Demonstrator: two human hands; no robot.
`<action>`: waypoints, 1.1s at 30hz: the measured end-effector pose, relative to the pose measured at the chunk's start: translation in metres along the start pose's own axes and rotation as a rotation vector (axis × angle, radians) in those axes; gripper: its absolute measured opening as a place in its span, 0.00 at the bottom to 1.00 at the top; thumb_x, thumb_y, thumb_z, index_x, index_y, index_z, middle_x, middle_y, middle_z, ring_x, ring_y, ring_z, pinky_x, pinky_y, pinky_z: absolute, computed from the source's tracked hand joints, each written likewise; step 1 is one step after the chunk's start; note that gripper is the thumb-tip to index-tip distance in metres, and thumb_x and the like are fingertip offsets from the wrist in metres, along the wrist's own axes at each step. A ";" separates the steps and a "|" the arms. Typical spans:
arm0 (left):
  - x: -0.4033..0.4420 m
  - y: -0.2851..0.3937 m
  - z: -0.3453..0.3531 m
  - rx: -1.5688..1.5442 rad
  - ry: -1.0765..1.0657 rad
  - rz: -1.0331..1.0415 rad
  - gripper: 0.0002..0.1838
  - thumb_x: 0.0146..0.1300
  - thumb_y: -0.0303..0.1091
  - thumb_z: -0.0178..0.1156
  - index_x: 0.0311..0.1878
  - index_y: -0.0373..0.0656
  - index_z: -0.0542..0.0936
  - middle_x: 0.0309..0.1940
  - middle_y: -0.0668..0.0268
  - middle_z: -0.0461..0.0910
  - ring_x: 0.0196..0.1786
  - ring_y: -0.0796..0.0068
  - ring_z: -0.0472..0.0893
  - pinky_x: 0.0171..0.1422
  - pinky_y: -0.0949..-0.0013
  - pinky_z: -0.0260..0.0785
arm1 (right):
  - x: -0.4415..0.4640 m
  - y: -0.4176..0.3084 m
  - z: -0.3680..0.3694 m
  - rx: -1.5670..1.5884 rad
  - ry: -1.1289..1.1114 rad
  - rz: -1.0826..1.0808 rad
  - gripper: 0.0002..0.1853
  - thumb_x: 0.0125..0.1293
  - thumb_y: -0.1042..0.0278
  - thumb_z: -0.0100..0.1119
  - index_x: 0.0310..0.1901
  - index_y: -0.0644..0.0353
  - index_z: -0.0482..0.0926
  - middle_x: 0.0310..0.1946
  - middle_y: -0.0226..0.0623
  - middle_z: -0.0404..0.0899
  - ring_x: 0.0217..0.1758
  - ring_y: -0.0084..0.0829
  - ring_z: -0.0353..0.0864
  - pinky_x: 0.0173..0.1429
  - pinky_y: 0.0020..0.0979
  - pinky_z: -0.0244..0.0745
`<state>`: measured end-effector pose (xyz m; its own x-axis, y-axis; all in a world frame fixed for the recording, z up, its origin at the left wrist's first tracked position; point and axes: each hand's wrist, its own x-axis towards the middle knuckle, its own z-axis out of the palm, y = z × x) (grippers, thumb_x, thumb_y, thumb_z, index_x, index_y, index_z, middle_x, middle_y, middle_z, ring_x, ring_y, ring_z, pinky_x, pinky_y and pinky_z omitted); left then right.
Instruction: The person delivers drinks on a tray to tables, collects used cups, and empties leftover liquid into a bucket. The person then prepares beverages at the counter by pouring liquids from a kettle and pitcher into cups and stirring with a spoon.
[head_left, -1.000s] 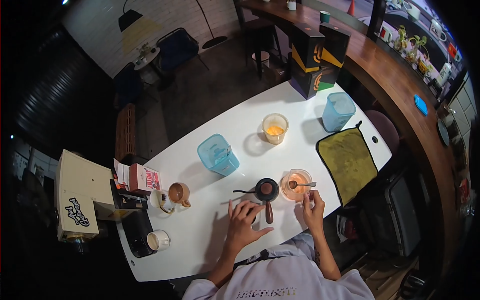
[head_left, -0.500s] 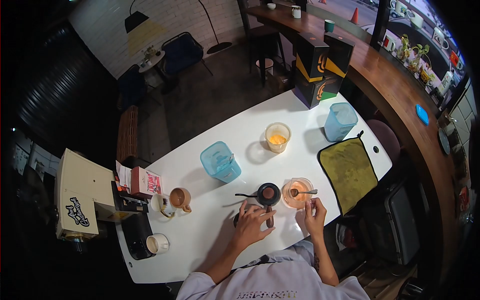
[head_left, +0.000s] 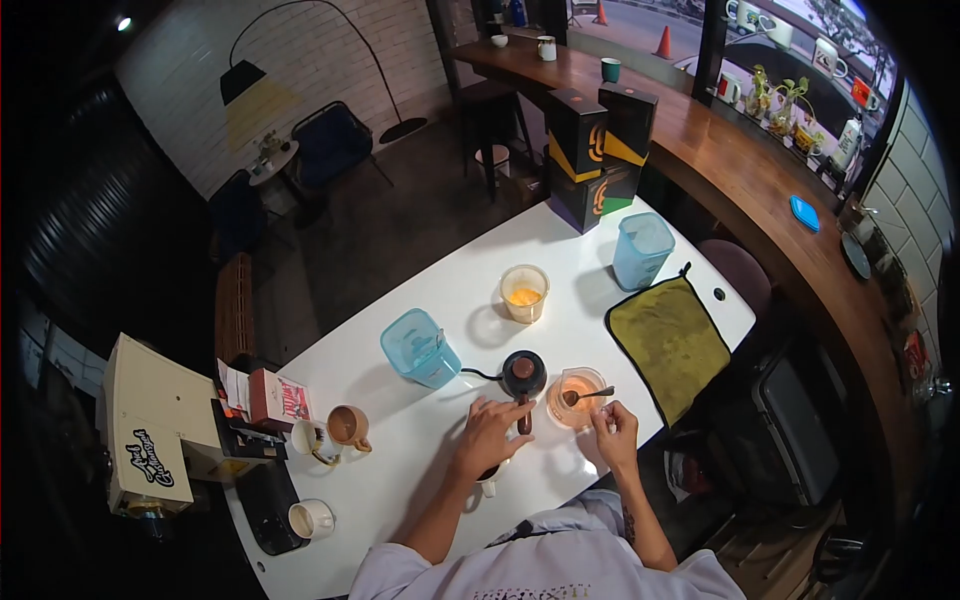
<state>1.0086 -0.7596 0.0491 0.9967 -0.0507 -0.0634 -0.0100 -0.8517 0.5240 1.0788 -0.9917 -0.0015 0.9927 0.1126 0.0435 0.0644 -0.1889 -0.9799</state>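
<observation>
A small black gooseneck kettle (head_left: pixel 522 372) with a brown lid knob stands on the white table, its thin spout pointing left. My left hand (head_left: pixel 487 432) is open beside its brown handle (head_left: pixel 525 413), fingertips at the handle. A white cup (head_left: pixel 488 482) is partly hidden beneath that hand. To the kettle's right is a clear cup (head_left: pixel 577 412) of orange-pink liquid, with a spoon (head_left: pixel 590 395) resting in it. My right hand (head_left: pixel 616 435) is just below the spoon's handle end, fingers pinched together; what lies between them cannot be made out.
Two blue plastic containers (head_left: pixel 421 352) (head_left: pixel 643 250), a tub with orange contents (head_left: pixel 525 298) and an olive cloth (head_left: pixel 670 345) lie around. Mugs (head_left: pixel 349 427) and a cream grinder-like machine (head_left: pixel 155 430) are at left. Black boxes (head_left: pixel 590 160) stand at the back.
The view has shifted, so the table sits a little further left. The white cup beneath my left hand shows more now. The kettle, spoon and both hands keep much the same arrangement.
</observation>
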 end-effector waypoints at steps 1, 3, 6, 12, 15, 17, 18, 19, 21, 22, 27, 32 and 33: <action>0.003 -0.002 -0.001 0.004 -0.004 0.009 0.35 0.55 0.44 0.73 0.68 0.57 0.76 0.53 0.66 0.82 0.59 0.61 0.76 0.77 0.41 0.53 | 0.001 0.001 0.000 -0.004 0.007 -0.003 0.19 0.67 0.64 0.64 0.23 0.63 0.69 0.18 0.24 0.64 0.26 0.16 0.60 0.28 0.26 0.57; 0.009 -0.003 -0.004 0.000 0.024 0.038 0.33 0.56 0.43 0.72 0.67 0.56 0.76 0.50 0.65 0.83 0.57 0.61 0.78 0.76 0.43 0.54 | 0.003 0.002 0.000 -0.046 0.065 0.022 0.25 0.71 0.61 0.63 0.18 0.63 0.66 0.15 0.20 0.58 0.22 0.14 0.55 0.25 0.27 0.49; 0.016 -0.006 -0.002 -0.029 0.073 0.075 0.33 0.56 0.42 0.72 0.67 0.55 0.76 0.47 0.65 0.84 0.55 0.61 0.79 0.75 0.44 0.54 | 0.010 0.002 0.001 -0.183 0.090 0.049 0.32 0.72 0.55 0.62 0.13 0.64 0.66 0.11 0.21 0.56 0.18 0.15 0.52 0.22 0.30 0.45; 0.002 0.011 -0.015 -0.018 0.023 -0.053 0.33 0.63 0.42 0.67 0.71 0.55 0.72 0.55 0.63 0.82 0.62 0.62 0.75 0.78 0.39 0.48 | 0.012 -0.015 0.010 -0.223 0.203 0.100 0.35 0.73 0.51 0.59 0.11 0.68 0.69 0.08 0.23 0.57 0.16 0.16 0.54 0.21 0.32 0.47; -0.022 0.007 -0.019 -0.146 0.117 -0.095 0.29 0.67 0.42 0.63 0.71 0.51 0.71 0.58 0.60 0.81 0.64 0.57 0.75 0.79 0.40 0.49 | 0.010 -0.001 0.014 -0.212 0.228 0.093 0.32 0.72 0.55 0.60 0.13 0.70 0.70 0.08 0.23 0.59 0.17 0.16 0.55 0.21 0.31 0.48; -0.038 -0.004 -0.016 -0.336 0.211 -0.083 0.29 0.67 0.40 0.64 0.69 0.47 0.72 0.56 0.55 0.81 0.63 0.54 0.77 0.74 0.45 0.59 | 0.007 -0.002 0.015 -0.181 0.240 0.063 0.31 0.72 0.56 0.61 0.13 0.69 0.70 0.09 0.23 0.59 0.17 0.16 0.55 0.21 0.31 0.48; -0.046 -0.008 -0.015 -0.339 0.213 -0.086 0.29 0.67 0.40 0.64 0.69 0.47 0.72 0.56 0.55 0.81 0.63 0.54 0.77 0.74 0.45 0.59 | 0.005 -0.002 0.016 -0.151 0.247 0.037 0.30 0.71 0.58 0.61 0.14 0.69 0.70 0.10 0.23 0.59 0.17 0.15 0.55 0.22 0.30 0.48; -0.055 -0.012 -0.013 -0.403 0.244 -0.091 0.31 0.64 0.41 0.66 0.69 0.44 0.72 0.57 0.53 0.80 0.63 0.52 0.77 0.72 0.48 0.62 | 0.003 -0.002 0.016 -0.153 0.241 0.037 0.30 0.71 0.58 0.61 0.14 0.69 0.70 0.10 0.23 0.59 0.17 0.15 0.55 0.22 0.30 0.48; -0.069 -0.015 -0.005 -0.468 0.282 -0.100 0.33 0.61 0.41 0.69 0.68 0.41 0.72 0.57 0.51 0.79 0.63 0.51 0.77 0.69 0.51 0.66 | 0.001 -0.001 0.017 -0.099 0.260 0.044 0.29 0.71 0.59 0.61 0.14 0.67 0.69 0.11 0.21 0.59 0.18 0.15 0.54 0.22 0.29 0.46; -0.075 -0.017 0.001 -0.489 0.297 -0.093 0.37 0.57 0.42 0.72 0.68 0.39 0.72 0.58 0.49 0.78 0.62 0.50 0.77 0.68 0.52 0.68 | -0.001 -0.003 0.018 -0.099 0.254 0.043 0.29 0.71 0.59 0.61 0.14 0.67 0.69 0.11 0.21 0.59 0.18 0.15 0.54 0.22 0.29 0.46; -0.078 -0.020 0.025 -0.427 0.479 -0.033 0.45 0.44 0.42 0.81 0.65 0.36 0.72 0.58 0.50 0.76 0.60 0.50 0.78 0.65 0.54 0.71 | -0.003 -0.006 0.024 -0.025 0.311 0.138 0.28 0.71 0.58 0.60 0.16 0.67 0.68 0.13 0.23 0.59 0.21 0.17 0.54 0.24 0.33 0.47; -0.074 -0.016 0.040 -0.475 0.549 -0.006 0.46 0.37 0.33 0.83 0.63 0.37 0.72 0.57 0.53 0.76 0.58 0.56 0.78 0.63 0.57 0.72 | -0.002 -0.003 0.029 0.007 0.320 0.134 0.29 0.72 0.57 0.59 0.15 0.66 0.67 0.13 0.21 0.59 0.21 0.17 0.53 0.25 0.32 0.48; -0.073 -0.015 0.041 -0.489 0.554 -0.013 0.44 0.38 0.34 0.82 0.62 0.37 0.73 0.56 0.54 0.77 0.57 0.57 0.79 0.62 0.58 0.73 | -0.002 -0.001 0.029 -0.019 0.324 0.147 0.30 0.73 0.58 0.59 0.14 0.66 0.66 0.12 0.21 0.58 0.20 0.17 0.53 0.25 0.32 0.48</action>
<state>0.9327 -0.7649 0.0112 0.8923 0.3388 0.2982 -0.0901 -0.5137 0.8532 1.0741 -0.9638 -0.0066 0.9721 -0.2320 -0.0356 -0.0831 -0.1983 -0.9766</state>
